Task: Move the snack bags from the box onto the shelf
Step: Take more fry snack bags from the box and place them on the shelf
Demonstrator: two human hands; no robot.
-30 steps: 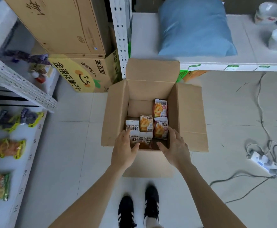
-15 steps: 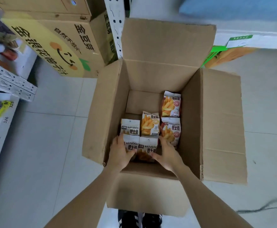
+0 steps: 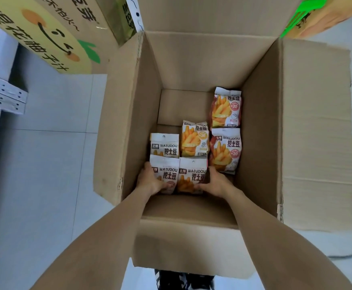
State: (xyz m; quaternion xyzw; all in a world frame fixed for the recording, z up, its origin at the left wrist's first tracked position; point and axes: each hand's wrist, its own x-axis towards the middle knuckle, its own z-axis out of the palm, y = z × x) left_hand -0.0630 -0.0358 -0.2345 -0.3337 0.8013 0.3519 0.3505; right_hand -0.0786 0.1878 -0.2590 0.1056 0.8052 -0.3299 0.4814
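Snack bags [image 3: 194,141]: we count six WATUDOU potato-stick packs standing inside the box, crowded toward its near and right sides.
Front row: the left front bag [image 3: 167,174] and the right front bag [image 3: 192,176] stand side by side, touching, close to the near wall.
Back rows: a white-topped pack and an orange one stand just behind them, and two red-toned packs line the right wall, one behind the other.
Left hand [image 3: 150,182]: reaches down into the box and grips the outer edge of the left front bag, thumb laid across its lower face, fingers curled round its side.
Right hand [image 3: 218,183]: mirrors it on the right front bag, thumb on the lower face, fingers wrapped round the right edge.
Cardboard box [image 3: 191,63]: open on the pale tiled floor [image 3: 45,164], its flaps folded outward.
Shelf [image 3: 3,97]: we see only a white perforated rail at the left edge, well apart from the bags.
Yellow carton [image 3: 45,38]: printed, beyond the box's left flap.
Shoes [image 3: 183,279]: dark, just below the near flap.
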